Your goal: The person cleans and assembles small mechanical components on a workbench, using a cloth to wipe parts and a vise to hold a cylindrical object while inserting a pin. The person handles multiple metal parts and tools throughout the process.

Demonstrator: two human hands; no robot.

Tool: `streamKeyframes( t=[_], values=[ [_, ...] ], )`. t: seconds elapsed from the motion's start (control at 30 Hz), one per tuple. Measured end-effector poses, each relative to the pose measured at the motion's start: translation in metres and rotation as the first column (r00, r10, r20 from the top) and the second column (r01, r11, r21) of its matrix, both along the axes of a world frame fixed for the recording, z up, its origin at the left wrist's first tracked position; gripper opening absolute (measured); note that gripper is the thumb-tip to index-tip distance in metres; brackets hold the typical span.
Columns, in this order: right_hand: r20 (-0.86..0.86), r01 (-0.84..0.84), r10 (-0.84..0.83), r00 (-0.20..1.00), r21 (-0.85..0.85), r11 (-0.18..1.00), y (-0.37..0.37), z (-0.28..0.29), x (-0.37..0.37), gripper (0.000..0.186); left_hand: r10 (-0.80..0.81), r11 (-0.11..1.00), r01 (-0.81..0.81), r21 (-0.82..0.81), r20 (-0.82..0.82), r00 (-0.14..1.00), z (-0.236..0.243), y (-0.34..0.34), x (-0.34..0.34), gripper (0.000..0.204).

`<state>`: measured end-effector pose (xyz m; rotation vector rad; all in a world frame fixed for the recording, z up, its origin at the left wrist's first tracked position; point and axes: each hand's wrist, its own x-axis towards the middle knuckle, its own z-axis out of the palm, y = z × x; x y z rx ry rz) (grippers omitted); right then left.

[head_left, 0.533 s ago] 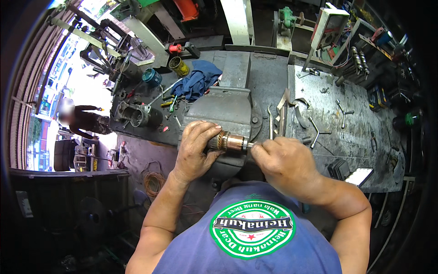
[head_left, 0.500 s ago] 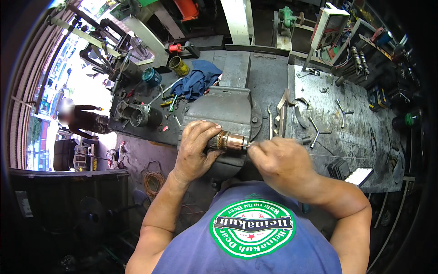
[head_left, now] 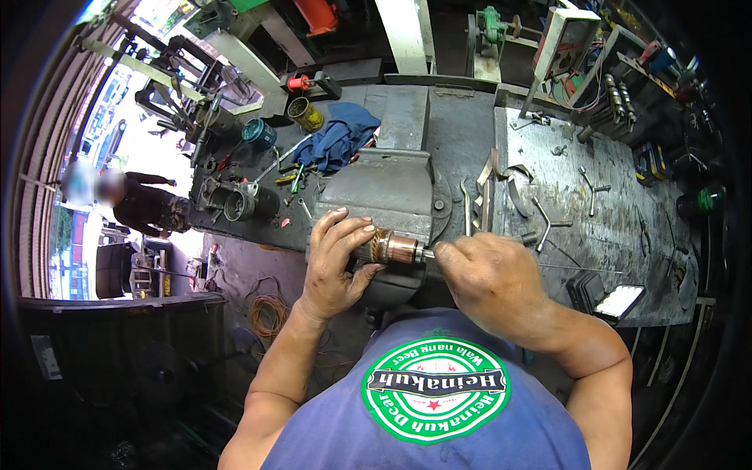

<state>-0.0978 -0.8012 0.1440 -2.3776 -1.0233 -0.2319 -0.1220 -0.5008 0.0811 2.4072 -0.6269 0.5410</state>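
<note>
My left hand [head_left: 333,262] is closed round a motor armature [head_left: 382,246], fingers over the top and thumb beneath. Its copper commutator [head_left: 403,250] points right, towards my right hand. A short metal shaft end [head_left: 424,254] shows beyond the commutator. My right hand [head_left: 489,274] is curled into a fist at that end, thumb and forefinger pressed together; what lies inside the fist is hidden. The armature is level, just over the near side of a large grey bench vise [head_left: 376,184]. Whether the vise jaws touch it, I cannot tell.
A blue cloth [head_left: 341,137], paint-stained cans [head_left: 305,115] and a metal housing [head_left: 243,204] lie on the left bench. Y-shaped wrenches [head_left: 548,225], curved metal strips [head_left: 517,196] and a lit lamp [head_left: 619,302] are on the right. A person [head_left: 145,202] stands far left.
My right hand, smeared by motion before, is now sharper and a little lower and further right. My left hand keeps its hold on the armature. A second figure shows by the person far left.
</note>
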Motion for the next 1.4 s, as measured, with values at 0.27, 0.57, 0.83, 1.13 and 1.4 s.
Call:
streamKeyframes(
  t=[0.27, 0.57, 0.83, 1.13, 1.4],
  values=[
    [-0.024, -0.048, 0.046, 0.999, -0.072, 0.996, 0.007, 0.0, 0.008, 0.011, -0.007, 1.0, 0.006, 0.011, 0.078, 0.997, -0.016, 0.005, 0.001, 0.059],
    [0.011, -0.127, 0.13, 0.992, -0.138, 0.982, 0.014, 0.012, 0.01, 0.011, 0.005, 1.0, -0.005, -0.008, 0.068, 0.998, -0.015, 0.004, 0.001, 0.059],
    [0.019, -0.1, 0.103, 0.994, -0.126, 0.987, 0.018, 0.012, 0.008, 0.012, 0.005, 0.999, -0.002, -0.04, 0.069, 0.998, -0.016, 0.004, 0.001, 0.06],
    [-0.024, -0.059, 0.056, 0.998, -0.15, 0.987, 0.004, 0.022, 0.004, 0.015, 0.015, 0.999, -0.012, -0.046, 0.053, 0.999, -0.017, 0.005, 0.0, 0.061],
    [-0.022, -0.058, 0.056, 0.998, -0.105, 0.993, 0.011, 0.003, 0.005, 0.013, 0.034, 0.996, -0.027, -0.082, 0.078, 0.996, -0.016, 0.002, -0.002, 0.066]
  ],
)
